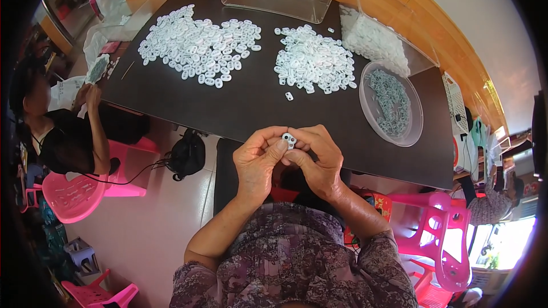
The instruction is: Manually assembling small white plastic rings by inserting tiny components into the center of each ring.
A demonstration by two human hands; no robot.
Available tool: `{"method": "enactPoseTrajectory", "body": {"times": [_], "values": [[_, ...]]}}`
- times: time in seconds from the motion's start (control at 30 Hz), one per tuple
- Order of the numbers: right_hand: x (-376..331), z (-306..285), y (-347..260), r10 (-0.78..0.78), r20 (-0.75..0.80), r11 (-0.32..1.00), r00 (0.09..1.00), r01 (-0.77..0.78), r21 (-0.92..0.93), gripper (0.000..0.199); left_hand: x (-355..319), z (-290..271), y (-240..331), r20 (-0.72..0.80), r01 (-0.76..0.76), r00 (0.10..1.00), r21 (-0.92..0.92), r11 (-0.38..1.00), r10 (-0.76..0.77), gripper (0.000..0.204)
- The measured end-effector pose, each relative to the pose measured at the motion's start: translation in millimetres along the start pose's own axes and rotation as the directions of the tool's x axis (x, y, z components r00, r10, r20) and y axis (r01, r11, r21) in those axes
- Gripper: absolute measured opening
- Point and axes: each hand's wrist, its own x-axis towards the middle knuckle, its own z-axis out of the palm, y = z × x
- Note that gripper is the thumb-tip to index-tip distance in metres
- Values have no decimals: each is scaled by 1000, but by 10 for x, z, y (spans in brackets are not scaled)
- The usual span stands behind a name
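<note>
Between my two hands, just off the table's near edge, is a small white oval plastic piece with two dark holes [290, 140]. My left hand [254, 165] pinches it with thumb and fingers from the left. From the right, my right hand [321, 164] closes its fingertips on the same piece. My fingertips hide part of it. One similar loose white piece [289, 96] lies on the table beyond my hands, in front of a heap of white pieces [314, 60]. A wider heap of white oval pieces [200, 45] spreads farther left.
On the right, a round clear tub [366, 108] holds small grey-green parts. Behind it, a clear bin [422, 54] contains white pieces; another clear box [274, 8] stands at the back of the dark table [240, 108]. A person [63, 131] works at left. Pink chairs [74, 194] flank me.
</note>
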Motion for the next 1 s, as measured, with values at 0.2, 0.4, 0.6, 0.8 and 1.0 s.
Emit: {"method": "enactPoseTrajectory", "body": {"times": [0.2,0.4,0.6,0.8,1.0], "values": [[6,17,-11,-81,-42,997,996,80,-24,35,-24,-35,-65,-6,-91,996,48,995,92,20],[13,28,-15,-212,-31,971,977,207,-117,36,-55,-4,-104,-30,-147,989,25,989,148,19],[-4,104,-66,-159,-96,985,983,152,-76,32,-78,15,-111,-67,-160,984,31,987,162,21],[-10,151,-15,-212,-110,977,971,208,-45,31,-104,36,-123,-112,-187,976,31,982,189,21],[-35,180,-20,-158,-108,987,982,153,-49,28,-97,46,-122,-122,-192,974,10,981,191,18]]}}
